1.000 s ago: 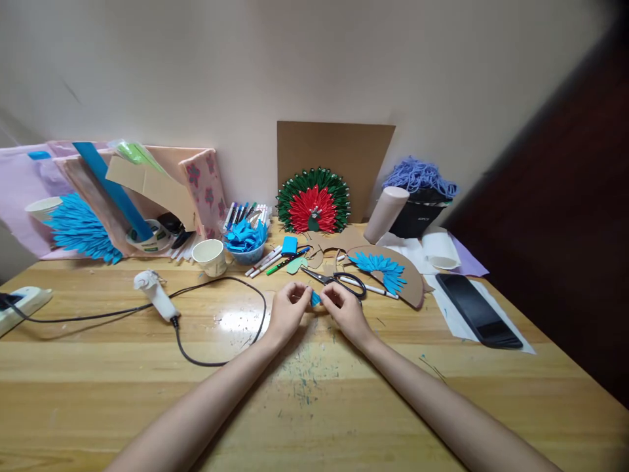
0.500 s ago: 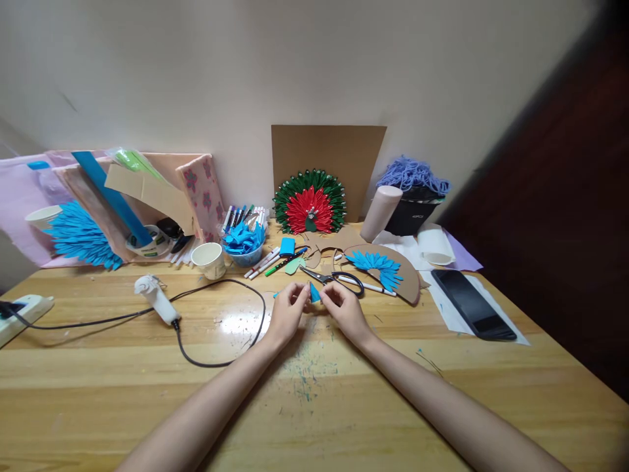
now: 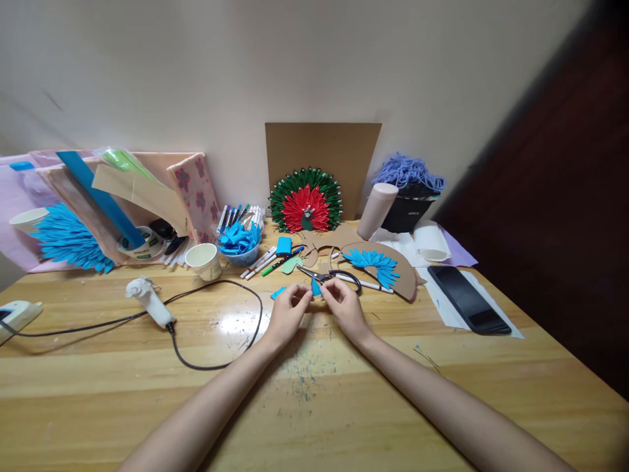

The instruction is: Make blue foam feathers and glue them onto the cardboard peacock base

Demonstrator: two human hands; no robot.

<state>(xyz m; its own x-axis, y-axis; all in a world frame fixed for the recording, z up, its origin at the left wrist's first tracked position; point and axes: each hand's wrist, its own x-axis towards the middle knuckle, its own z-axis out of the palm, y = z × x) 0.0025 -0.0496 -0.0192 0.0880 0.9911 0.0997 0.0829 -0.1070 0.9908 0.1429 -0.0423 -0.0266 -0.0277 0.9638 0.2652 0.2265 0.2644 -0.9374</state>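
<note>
the scrap (image 3: 316,288) between left hand (image 3: 287,314) and right hand (image 3: 344,311) is blue; beyond them, the peacock (image 3: 305,200) is red ringed with green.

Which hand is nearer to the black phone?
Right. The right hand is to the left of the black phone, not touching it; the left hand is farther left, beyond the right hand.

Only lettering I can make out is "40PCS" on my black pack (image 3: 409,215); the tape roll (image 3: 149,252) label's too tiny.
</note>
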